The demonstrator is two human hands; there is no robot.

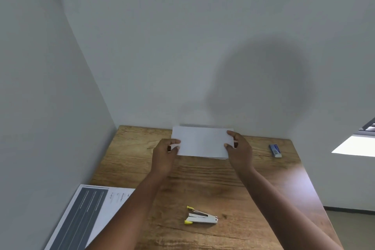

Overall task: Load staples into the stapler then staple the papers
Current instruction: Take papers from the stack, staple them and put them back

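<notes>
We hold a small stack of white rectangular papers (202,141) at the far side of the brown wood-grain table (203,180), close to the pale wall (182,46). Our left hand (165,155) grips the stack's left edge, thumb on top and fingers curled under. Our right hand (239,148) grips the right edge the same way, thumb and forefinger pinching the sheets. The hands are apart, one at each end of the stack, both clamped on it. The lower sheets show slightly offset at the stack's near right corner.

The white metal stapler with yellow tips (200,217) lies nearer to us on the table, well apart from the papers, between our forearms. Its top arm is swung up, so it stands open. A small blue and white box (275,150) rests at the far right of the table, near the papers but not touching them. A printed sheet with a dark grey panel (87,219) lies at the near left corner, partly under our left forearm.
</notes>
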